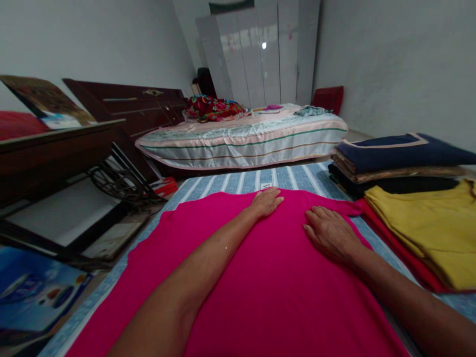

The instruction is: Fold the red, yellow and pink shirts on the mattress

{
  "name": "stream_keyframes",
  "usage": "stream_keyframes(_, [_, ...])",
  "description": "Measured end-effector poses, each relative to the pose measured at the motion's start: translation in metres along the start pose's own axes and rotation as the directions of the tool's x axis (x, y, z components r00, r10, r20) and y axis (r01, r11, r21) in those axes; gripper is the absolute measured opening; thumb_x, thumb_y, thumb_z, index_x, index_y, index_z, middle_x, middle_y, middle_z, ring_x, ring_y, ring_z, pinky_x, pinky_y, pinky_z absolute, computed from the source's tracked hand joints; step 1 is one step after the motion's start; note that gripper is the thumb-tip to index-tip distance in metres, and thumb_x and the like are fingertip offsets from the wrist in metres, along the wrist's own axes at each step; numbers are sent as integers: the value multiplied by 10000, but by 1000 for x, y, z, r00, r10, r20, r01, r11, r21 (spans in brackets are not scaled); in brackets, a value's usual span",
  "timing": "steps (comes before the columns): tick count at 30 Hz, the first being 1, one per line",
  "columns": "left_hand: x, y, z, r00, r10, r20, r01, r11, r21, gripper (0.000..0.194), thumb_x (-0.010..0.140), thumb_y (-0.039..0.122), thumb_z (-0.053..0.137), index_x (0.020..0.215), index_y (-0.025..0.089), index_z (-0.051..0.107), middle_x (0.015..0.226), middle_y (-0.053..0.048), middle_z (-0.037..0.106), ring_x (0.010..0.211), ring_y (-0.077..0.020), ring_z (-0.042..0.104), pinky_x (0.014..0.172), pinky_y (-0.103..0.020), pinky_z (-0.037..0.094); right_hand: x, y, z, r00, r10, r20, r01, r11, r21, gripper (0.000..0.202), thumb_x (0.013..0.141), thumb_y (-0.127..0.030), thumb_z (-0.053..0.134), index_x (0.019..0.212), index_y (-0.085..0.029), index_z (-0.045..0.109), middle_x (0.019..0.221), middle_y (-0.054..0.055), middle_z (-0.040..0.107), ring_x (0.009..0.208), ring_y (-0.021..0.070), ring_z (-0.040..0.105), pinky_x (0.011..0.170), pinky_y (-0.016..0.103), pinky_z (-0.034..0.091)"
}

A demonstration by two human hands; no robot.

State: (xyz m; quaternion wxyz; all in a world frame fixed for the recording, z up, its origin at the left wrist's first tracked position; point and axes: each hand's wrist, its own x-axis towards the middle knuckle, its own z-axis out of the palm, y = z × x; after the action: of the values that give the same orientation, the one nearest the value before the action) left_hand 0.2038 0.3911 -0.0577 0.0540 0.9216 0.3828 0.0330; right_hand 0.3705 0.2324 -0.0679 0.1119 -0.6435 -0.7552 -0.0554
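A bright pink shirt (pixel 267 287) lies spread over a blue-and-white striped surface (pixel 238 182). My left hand (pixel 267 202) rests flat on the shirt near its far edge, fingers pointing right. Closer in and to the right, my right hand (pixel 329 230) lies on the fabric with its fingers stretched toward the left hand. Neither hand holds anything. A short sleeve (pixel 351 208) reaches out at the far right, touching the folded clothes there. The near end of the shirt runs out of view, and my forearms cover parts of it.
Folded yellow (pixel 427 223) and red clothes (pixel 397 248) lie at the right, with a navy-topped stack (pixel 401 153) behind. A bed (pixel 241 144) stands beyond. At left are a treadle table (pixel 59 148) and a blue box (pixel 37 292). Wardrobes (pixel 256 54) line the back.
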Motion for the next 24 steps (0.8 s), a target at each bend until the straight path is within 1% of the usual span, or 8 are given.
stream_keyframes(2, [-3, 2, -1, 998, 22, -62, -22, 1000, 10, 369, 944, 354, 308, 1153, 172, 550, 1312, -109, 523, 1233, -207, 464, 1042, -334, 348, 0, 0, 0, 1000, -2, 4, 2, 1000, 0, 305, 923, -335, 354, 1018, -159, 584, 1030, 123, 610, 992, 252, 528, 872, 368, 358])
stream_keyframes(4, [-5, 4, -1, 997, 50, -66, -49, 999, 8, 377, 941, 367, 316, 1170, 171, 542, 1323, -112, 512, 1245, -215, 452, 1052, -345, 338, 0, 0, 0, 1000, -2, 8, 2, 1000, 5, 307, 924, -338, 353, 1014, -157, 585, 1032, 125, 609, 1005, 253, 525, 874, 367, 355])
stream_keyframes(8, [-5, 3, 0, 995, 24, 94, -22, 1000, -18, 514, 940, 479, 281, 1362, 200, 371, 1510, -115, 285, 1398, -251, 218, 1105, -500, 215, -1, 0, -2, 1000, 4, 8, -4, 1000, 13, 307, 927, -335, 352, 1014, -153, 584, 1035, 129, 608, 1009, 253, 523, 874, 363, 351])
stream_keyframes(11, [-4, 4, -1, 991, -9, 134, 12, 1000, -26, 549, 939, 503, 259, 1395, 203, 319, 1534, -122, 227, 1416, -246, 164, 1107, -537, 176, -1, -1, -3, 1000, 0, 11, 0, 1000, 8, 300, 927, -327, 352, 1017, -154, 580, 1026, 124, 608, 994, 253, 527, 871, 364, 353])
stream_keyframes(17, [-10, 23, -2, 999, -39, 24, 39, 999, -1, 517, 938, 488, 269, 1321, 179, 428, 1511, -143, 274, 1399, -282, 215, 1103, -527, 204, -1, 0, 0, 1000, 0, 5, 0, 1000, 0, 311, 929, -328, 347, 1028, -151, 583, 1056, 129, 601, 1015, 258, 523, 876, 365, 355])
stream_keyframes(19, [-11, 30, -2, 997, -36, 73, 38, 999, -19, 596, 926, 545, 244, 1380, 177, 358, 1539, -141, 204, 1419, -283, 147, 1109, -542, 172, -1, 0, 1, 1000, 1, 1, -1, 1000, -6, 320, 930, -329, 341, 1036, -149, 584, 1073, 134, 599, 1017, 261, 524, 877, 368, 358])
stream_keyframes(22, [-9, 37, 0, 975, -58, 215, 66, 997, -34, 730, 893, 633, 204, 1453, 164, 220, 1562, -134, 93, 1436, -266, 42, 1118, -554, 115, -1, 0, 3, 1000, 0, 4, 0, 1000, -13, 333, 928, -333, 339, 1045, -145, 589, 1090, 142, 598, 1019, 271, 526, 874, 377, 367])
stream_keyframes(24, [-9, 38, 0, 971, -63, 229, 73, 997, -38, 748, 889, 643, 184, 1458, 158, 206, 1563, -132, 83, 1437, -257, 29, 1120, -554, 96, -1, 0, 3, 1000, -2, 3, 2, 1000, -11, 334, 926, -332, 345, 1050, -144, 592, 1086, 141, 601, 1024, 276, 526, 875, 380, 372])
